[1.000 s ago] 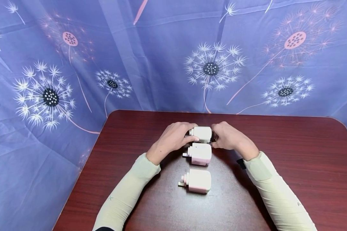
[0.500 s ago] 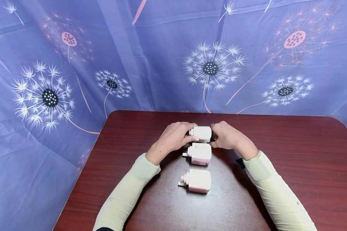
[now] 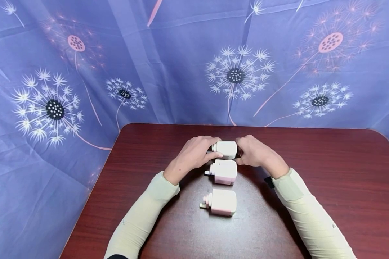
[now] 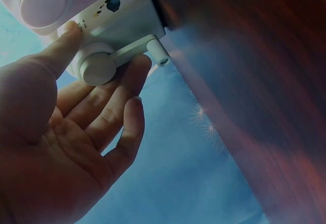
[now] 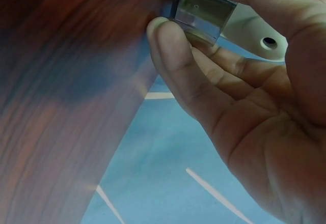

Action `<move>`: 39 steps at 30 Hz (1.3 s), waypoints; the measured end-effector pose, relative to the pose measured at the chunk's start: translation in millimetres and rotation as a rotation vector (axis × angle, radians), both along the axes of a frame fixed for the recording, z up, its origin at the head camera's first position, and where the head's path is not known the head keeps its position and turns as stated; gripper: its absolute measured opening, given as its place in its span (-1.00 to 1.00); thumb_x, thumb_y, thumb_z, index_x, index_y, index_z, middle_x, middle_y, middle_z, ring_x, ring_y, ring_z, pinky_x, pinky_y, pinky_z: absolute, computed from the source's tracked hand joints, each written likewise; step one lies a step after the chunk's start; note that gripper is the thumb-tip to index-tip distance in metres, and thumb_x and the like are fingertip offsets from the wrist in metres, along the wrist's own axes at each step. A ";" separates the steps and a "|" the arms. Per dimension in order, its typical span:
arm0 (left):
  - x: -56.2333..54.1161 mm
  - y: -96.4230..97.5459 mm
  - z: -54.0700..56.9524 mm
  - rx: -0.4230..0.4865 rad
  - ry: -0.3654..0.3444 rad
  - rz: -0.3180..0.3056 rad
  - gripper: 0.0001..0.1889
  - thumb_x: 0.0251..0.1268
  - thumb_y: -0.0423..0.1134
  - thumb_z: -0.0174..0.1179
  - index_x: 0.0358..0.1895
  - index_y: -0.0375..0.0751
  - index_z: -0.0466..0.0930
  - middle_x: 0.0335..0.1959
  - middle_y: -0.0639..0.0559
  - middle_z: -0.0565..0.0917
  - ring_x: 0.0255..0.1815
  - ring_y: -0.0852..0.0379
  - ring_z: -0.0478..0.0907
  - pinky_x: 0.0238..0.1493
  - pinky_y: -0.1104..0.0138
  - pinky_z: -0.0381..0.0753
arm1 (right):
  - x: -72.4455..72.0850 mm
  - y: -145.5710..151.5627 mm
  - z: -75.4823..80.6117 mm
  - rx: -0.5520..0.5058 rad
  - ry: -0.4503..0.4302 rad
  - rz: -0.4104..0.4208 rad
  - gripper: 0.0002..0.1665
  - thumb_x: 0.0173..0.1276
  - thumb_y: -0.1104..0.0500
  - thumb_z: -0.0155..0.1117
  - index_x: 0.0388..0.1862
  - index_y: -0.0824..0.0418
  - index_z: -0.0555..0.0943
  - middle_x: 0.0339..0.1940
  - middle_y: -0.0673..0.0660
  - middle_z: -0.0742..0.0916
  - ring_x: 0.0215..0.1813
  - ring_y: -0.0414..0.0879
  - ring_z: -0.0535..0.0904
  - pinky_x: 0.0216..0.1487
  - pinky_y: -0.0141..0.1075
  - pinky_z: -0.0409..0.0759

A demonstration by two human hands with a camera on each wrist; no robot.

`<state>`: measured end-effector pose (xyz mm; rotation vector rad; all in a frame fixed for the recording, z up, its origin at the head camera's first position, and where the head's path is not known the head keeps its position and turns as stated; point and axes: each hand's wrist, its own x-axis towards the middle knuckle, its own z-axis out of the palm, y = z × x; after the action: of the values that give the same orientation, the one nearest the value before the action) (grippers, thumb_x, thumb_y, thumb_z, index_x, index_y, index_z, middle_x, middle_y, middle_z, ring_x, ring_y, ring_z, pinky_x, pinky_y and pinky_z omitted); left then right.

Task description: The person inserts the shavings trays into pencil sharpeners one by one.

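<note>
A cream crank pencil sharpener (image 3: 226,149) lies at the far end of a row of three. My left hand (image 3: 196,153) holds its crank end, thumb on the near side and fingers on the far side. In the left wrist view its crank handle (image 4: 135,51) and dark printed marks show. My right hand (image 3: 254,151) is at the opposite end. The right wrist view shows its fingers and thumb pinching the clear shavings drawer (image 5: 201,12), near a round hole in the body. How far the drawer sits out of the body is hard to tell.
A pinkish sharpener (image 3: 226,172) stands just in front of the held one, and another pinkish-white sharpener (image 3: 223,202) is nearer. Both cranks point left. The dark red wooden table (image 3: 327,162) ends at a blue dandelion-print cloth (image 3: 181,72) behind.
</note>
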<state>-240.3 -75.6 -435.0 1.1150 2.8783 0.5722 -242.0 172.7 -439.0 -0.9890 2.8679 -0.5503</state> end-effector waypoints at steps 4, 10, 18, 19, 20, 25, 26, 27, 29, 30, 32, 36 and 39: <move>-1.0 0.4 0.2 0.005 -0.001 -0.001 -0.57 0.47 0.07 0.36 0.26 -0.01 0.67 -0.09 0.16 0.75 -0.24 0.19 0.61 -0.20 0.22 0.63 | -0.9 -0.8 0.6 -0.005 -0.007 -0.002 -0.63 -0.02 0.23 0.66 -0.48 0.19 0.54 -0.62 -0.04 0.56 -0.51 -0.13 0.47 -0.44 -0.21 0.51; -1.9 1.0 0.6 0.007 0.001 -0.001 -0.59 0.46 0.07 0.37 0.24 0.00 0.68 -0.12 0.18 0.73 -0.25 0.20 0.59 -0.22 0.22 0.61 | -1.8 -1.8 1.6 -0.001 -0.014 -0.007 -0.62 0.00 0.21 0.68 -0.47 0.19 0.55 -0.60 -0.03 0.57 -0.49 -0.12 0.47 -0.41 -0.19 0.52; -1.8 1.4 0.1 0.000 0.003 0.002 -0.59 0.46 0.07 0.37 0.23 0.00 0.68 -0.12 0.18 0.73 -0.26 0.19 0.59 -0.20 0.21 0.62 | -2.0 -2.8 0.5 0.003 -0.025 -0.012 -0.60 0.01 0.19 0.70 -0.46 0.18 0.55 -0.59 -0.03 0.58 -0.47 -0.10 0.49 -0.39 -0.16 0.55; -1.7 1.4 -0.1 -0.001 0.001 0.002 -0.60 0.46 0.07 0.37 0.22 0.00 0.68 -0.14 0.18 0.72 -0.27 0.19 0.58 -0.21 0.22 0.61 | -2.2 -3.1 0.2 0.003 -0.026 -0.012 -0.60 0.01 0.18 0.70 -0.46 0.18 0.55 -0.58 -0.02 0.59 -0.47 -0.10 0.49 -0.38 -0.15 0.56; -1.7 1.4 -0.3 -0.001 0.000 0.002 -0.61 0.46 0.07 0.37 0.21 0.01 0.68 -0.15 0.18 0.72 -0.28 0.19 0.57 -0.21 0.22 0.61 | -2.2 -3.3 0.0 0.004 -0.027 -0.013 -0.60 0.00 0.18 0.70 -0.46 0.18 0.55 -0.58 -0.02 0.59 -0.46 -0.10 0.49 -0.38 -0.15 0.56; -1.1 1.5 -0.2 -0.002 0.003 0.003 -0.65 0.45 0.06 0.38 0.16 0.02 0.69 -0.22 0.20 0.68 -0.31 0.19 0.55 -0.24 0.24 0.59 | -2.5 -4.4 -0.4 0.002 -0.031 -0.012 -0.60 -0.01 0.18 0.71 -0.45 0.18 0.55 -0.57 -0.02 0.59 -0.46 -0.09 0.49 -0.37 -0.13 0.56; -1.0 1.5 -0.1 -0.001 0.004 0.003 -0.66 0.45 0.06 0.38 0.15 0.03 0.69 -0.23 0.21 0.67 -0.31 0.19 0.54 -0.25 0.24 0.58 | -2.6 -4.6 -0.4 0.001 -0.031 -0.012 -0.60 -0.01 0.19 0.71 -0.45 0.18 0.56 -0.57 -0.02 0.59 -0.46 -0.09 0.49 -0.37 -0.13 0.56; -0.9 1.6 0.1 0.000 0.005 0.003 -0.66 0.45 0.06 0.38 0.14 0.03 0.69 -0.24 0.21 0.67 -0.32 0.19 0.54 -0.25 0.24 0.58 | -2.7 -4.8 -0.6 -0.002 -0.029 -0.009 -0.60 -0.01 0.19 0.71 -0.44 0.18 0.56 -0.57 -0.02 0.59 -0.46 -0.09 0.49 -0.37 -0.13 0.56; -0.8 1.6 0.2 0.003 0.004 0.002 -0.68 0.45 0.05 0.39 0.12 0.03 0.69 -0.26 0.21 0.66 -0.32 0.19 0.54 -0.26 0.24 0.58 | -2.9 -5.3 -1.0 -0.007 -0.024 -0.007 -0.60 -0.02 0.19 0.70 -0.45 0.17 0.55 -0.57 -0.02 0.59 -0.46 -0.09 0.49 -0.37 -0.14 0.56; -0.7 1.6 0.4 0.003 0.004 0.001 -0.68 0.45 0.05 0.39 0.12 0.03 0.69 -0.26 0.21 0.66 -0.33 0.19 0.54 -0.26 0.25 0.57 | -2.9 -5.5 -1.4 -0.010 -0.024 -0.006 -0.60 -0.03 0.20 0.70 -0.45 0.17 0.55 -0.57 -0.02 0.58 -0.47 -0.09 0.48 -0.38 -0.14 0.56; -0.7 1.5 0.2 0.006 0.003 0.001 -0.69 0.44 0.05 0.39 0.10 0.03 0.69 -0.27 0.21 0.65 -0.33 0.18 0.53 -0.27 0.25 0.57 | -3.0 -6.2 -2.2 -0.015 -0.023 -0.006 -0.60 -0.03 0.19 0.70 -0.44 0.17 0.55 -0.57 -0.02 0.59 -0.48 -0.09 0.49 -0.38 -0.15 0.56; -0.9 1.2 -0.7 0.000 0.004 0.004 -0.68 0.45 0.04 0.39 0.12 0.02 0.69 -0.26 0.21 0.66 -0.33 0.18 0.54 -0.26 0.24 0.57 | -3.4 -7.1 -3.2 -0.022 -0.027 -0.008 -0.60 -0.02 0.17 0.69 -0.43 0.17 0.55 -0.57 -0.02 0.59 -0.48 -0.10 0.49 -0.40 -0.16 0.55; -0.7 0.8 -0.9 -0.007 0.005 0.005 -0.66 0.45 0.04 0.39 0.14 0.02 0.68 -0.23 0.20 0.67 -0.32 0.18 0.54 -0.25 0.23 0.58 | -3.7 -7.4 -3.5 -0.025 -0.029 -0.010 -0.60 -0.02 0.17 0.69 -0.43 0.17 0.55 -0.56 -0.02 0.59 -0.48 -0.10 0.49 -0.39 -0.15 0.55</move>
<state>-241.0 -74.8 -435.9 1.1104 2.8852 0.5607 -245.7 165.2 -442.5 -0.9624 2.8493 -0.5980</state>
